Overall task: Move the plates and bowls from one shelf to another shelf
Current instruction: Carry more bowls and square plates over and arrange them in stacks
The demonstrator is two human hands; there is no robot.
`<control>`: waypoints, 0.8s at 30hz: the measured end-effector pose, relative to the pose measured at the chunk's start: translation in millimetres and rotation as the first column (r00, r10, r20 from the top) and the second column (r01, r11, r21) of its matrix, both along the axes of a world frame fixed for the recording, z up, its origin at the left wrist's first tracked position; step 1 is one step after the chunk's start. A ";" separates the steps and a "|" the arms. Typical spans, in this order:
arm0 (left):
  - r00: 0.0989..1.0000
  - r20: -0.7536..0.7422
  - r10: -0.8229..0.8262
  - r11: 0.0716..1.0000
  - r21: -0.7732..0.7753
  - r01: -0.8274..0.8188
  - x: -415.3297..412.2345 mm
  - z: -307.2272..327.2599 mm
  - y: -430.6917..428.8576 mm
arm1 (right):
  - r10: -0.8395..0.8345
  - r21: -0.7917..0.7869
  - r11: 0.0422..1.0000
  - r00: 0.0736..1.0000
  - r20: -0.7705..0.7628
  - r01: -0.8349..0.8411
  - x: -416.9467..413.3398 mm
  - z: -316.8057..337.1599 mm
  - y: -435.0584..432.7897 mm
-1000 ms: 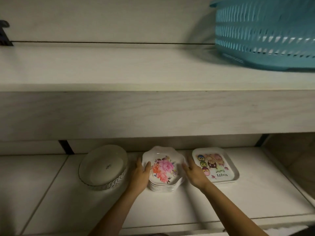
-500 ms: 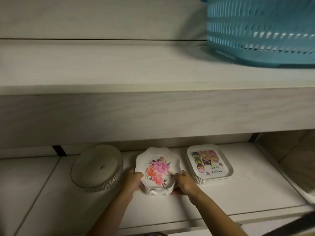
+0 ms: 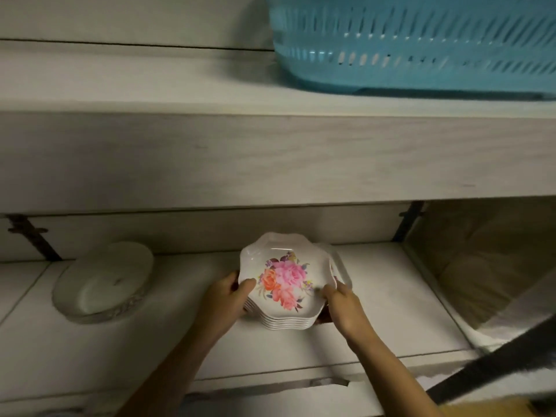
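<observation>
Lifted since the earlier frame, the stack of flowered plates (image 3: 284, 284) now sits raised off the lower shelf (image 3: 376, 308), tilted toward the camera. Left hand (image 3: 224, 299) clasps the stack's left edge, thumb on the top rim; right hand (image 3: 341, 307) clasps the right edge, fingers curled beneath. Behind the stack, another plate (image 3: 338, 261) is partly hidden. A white bowl (image 3: 103, 285) lies farther left. Above, a blue basket (image 3: 421, 43) occupies the upper shelf (image 3: 150, 85).

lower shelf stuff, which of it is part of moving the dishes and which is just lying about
Part of the job:
flowered plates, held by left hand and right hand
round bowl
square plates

Lying about:
blue basket
</observation>
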State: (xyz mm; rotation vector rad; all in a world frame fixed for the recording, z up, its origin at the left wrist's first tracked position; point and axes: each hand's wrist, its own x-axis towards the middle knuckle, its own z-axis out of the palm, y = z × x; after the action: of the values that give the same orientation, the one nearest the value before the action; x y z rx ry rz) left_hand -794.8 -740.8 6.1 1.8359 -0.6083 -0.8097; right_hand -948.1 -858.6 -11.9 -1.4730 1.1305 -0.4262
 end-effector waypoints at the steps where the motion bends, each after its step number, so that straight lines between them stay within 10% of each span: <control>1: 1.000 0.001 0.002 1.000 0.008 -0.002 -12.5 3.4 -6.5 | -0.001 -0.010 1.000 1.000 -0.007 0.001 -11.3 3.5 -9.5; 24: 0.999 0.029 -0.033 0.995 0.097 0.030 -190.1 -59.7 -144.7 | -0.044 -0.042 0.999 0.962 -0.269 0.034 -177.9 -28.3 -143.1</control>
State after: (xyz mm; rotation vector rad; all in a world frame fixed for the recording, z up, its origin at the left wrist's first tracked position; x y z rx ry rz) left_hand -984.9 -885.5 -53.6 1.9344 -0.6286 -0.8460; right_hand -1125.9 -1001.7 -40.2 -1.5770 1.3748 -0.2795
